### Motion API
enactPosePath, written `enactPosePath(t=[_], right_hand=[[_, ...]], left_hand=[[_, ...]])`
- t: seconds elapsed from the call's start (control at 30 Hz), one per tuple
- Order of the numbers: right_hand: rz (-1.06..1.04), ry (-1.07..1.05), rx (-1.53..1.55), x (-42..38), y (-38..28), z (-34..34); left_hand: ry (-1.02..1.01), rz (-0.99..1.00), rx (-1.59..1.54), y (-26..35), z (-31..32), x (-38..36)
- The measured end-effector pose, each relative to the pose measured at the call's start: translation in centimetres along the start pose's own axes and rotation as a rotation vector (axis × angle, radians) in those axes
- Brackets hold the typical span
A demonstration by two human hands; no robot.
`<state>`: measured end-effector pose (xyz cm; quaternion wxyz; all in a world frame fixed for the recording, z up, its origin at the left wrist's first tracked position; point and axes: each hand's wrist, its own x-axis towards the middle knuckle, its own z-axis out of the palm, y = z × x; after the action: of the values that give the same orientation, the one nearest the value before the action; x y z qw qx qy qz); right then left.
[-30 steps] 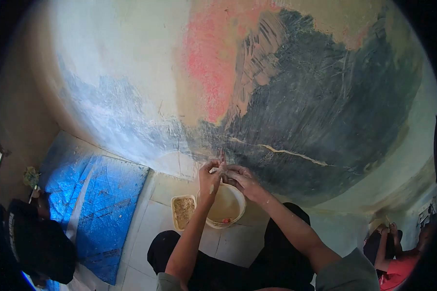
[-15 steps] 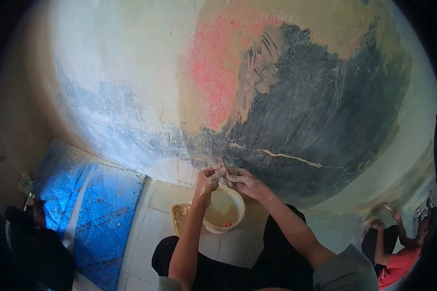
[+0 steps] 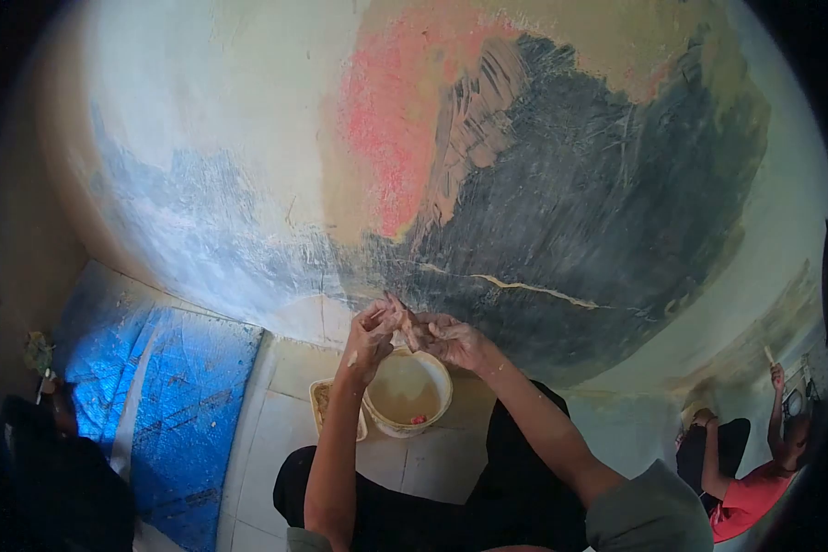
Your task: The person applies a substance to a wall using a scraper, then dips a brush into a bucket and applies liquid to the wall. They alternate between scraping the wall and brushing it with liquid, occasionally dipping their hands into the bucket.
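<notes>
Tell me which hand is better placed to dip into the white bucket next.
Probably the left hand. It sits directly above the white bucket, while the right hand is over its far right rim. Both hands meet on a small item, too blurred to identify, so either would have to release it first.

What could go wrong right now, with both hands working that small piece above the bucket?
The left hand and right hand pinch a small piece together above the white bucket; a slip would likely drop it into the cloudy liquid. An elbow could also tip the bucket against the rectangular tub beside it, since both sit close to the knees.
</notes>
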<state>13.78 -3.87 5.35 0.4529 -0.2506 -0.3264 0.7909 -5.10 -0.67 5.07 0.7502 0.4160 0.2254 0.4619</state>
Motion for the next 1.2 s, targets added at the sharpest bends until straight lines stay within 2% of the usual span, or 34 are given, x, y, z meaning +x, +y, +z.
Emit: enactPosePath(t=[0.03,0.1,0.27,0.43,0.5,0.6,0.73,0.8,0.83,0.9,1.03,1.13,1.2], right_hand=[[-0.002,0.001,0.0,0.2,0.1,-0.4],[-0.025,-0.202,-0.004,0.5,0.7,-1.0],[-0.008,-0.178,0.045,0.3,1.0,-0.8],[0.02,-0.151,0.02,-0.1,0.7,-0.6],[-0.076,-0.169,0.09,0.2,1.1,-0.4],[-0.181,-0.18,0.033,0.6,1.4,-0.4],[-0.157,-0.176,0.039,0.2,0.7,0.0],[-0.073,0.046,0.019,-0.1,0.4,0.1],[-0.071,0.046,0.018,-0.1,0.4,-0.1],[-0.063,-0.024,-0.024,0.1,0.4,-0.2],[-0.085,0.014,-0.1,0.1,0.4,0.4],[-0.17,-0.027,-0.285,0.1,-0.3,1.4],[-0.322,0.066,-0.45,-0.6,-1.7,3.0]], left_hand=[[-0.001,0.025,0.009,0.4,0.3,-0.2],[-0.002,0.007,0.05,0.1,0.4,-0.1],[-0.055,-0.019,0.093,0.5,0.1,-0.3],[-0.089,-0.129,0.158,1.0,0.1,-0.3],[-0.052,-0.084,0.129,0.3,0.5,0.0],[-0.008,-0.021,0.086,-0.6,0.7,0.7],[0.022,-0.035,0.135,-0.2,0.8,0.4],[0.012,-0.032,0.147,-0.1,0.3,0.4],[0.003,-0.029,0.161,-0.1,0.2,0.3],[0.0,-0.032,0.156,-0.2,-0.1,0.3],[0.014,-0.037,0.147,-0.6,-0.4,0.4],[0.072,0.012,0.077,-1.3,-0.9,1.0],[0.119,0.034,0.013,-1.5,-0.7,1.3]])
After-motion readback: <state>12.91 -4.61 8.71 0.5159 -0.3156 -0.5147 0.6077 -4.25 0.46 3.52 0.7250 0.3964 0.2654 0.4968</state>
